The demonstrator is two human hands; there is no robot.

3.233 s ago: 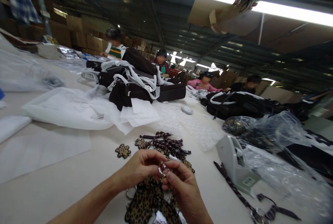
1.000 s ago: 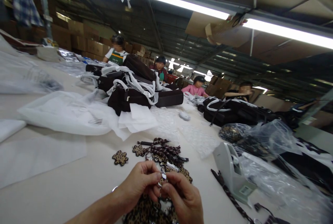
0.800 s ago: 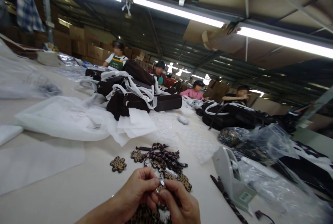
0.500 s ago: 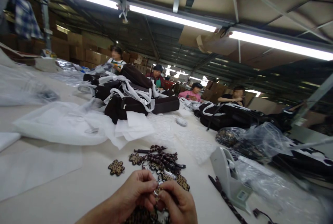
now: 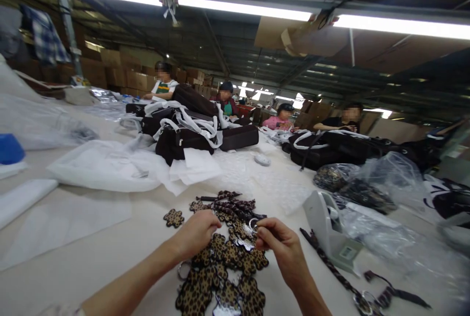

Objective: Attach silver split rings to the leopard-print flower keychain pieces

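Observation:
Between the thumb and fingers of my right hand (image 5: 279,240) is a silver key ring (image 5: 253,225), held up over the pile. My left hand (image 5: 200,230) hovers at the pile's left side with its fingers curled together; what they pinch, if anything, is hidden. Several leopard-print flower-shaped pieces (image 5: 200,289) with dark edges lie heaped below and between my hands. One leopard-print flower (image 5: 174,218) rests apart on the left. Behind the heap lie dark patterned twisted straps (image 5: 235,208). Another metal ring (image 5: 183,270) shows beneath my left forearm.
A grey tape dispenser (image 5: 332,232) stands to the right, beside a dark patterned strap (image 5: 326,259). Black bags with white-wrapped handles (image 5: 187,142) are piled farther back. White foam sheets (image 5: 106,166) and clear plastic bags (image 5: 389,176) cover parts of the table. Several people work beyond.
My hands, together over the pile before, have moved apart. My right hand has gone right with the key ring, uncovering more leopard-print flowers. The view has shifted slightly.

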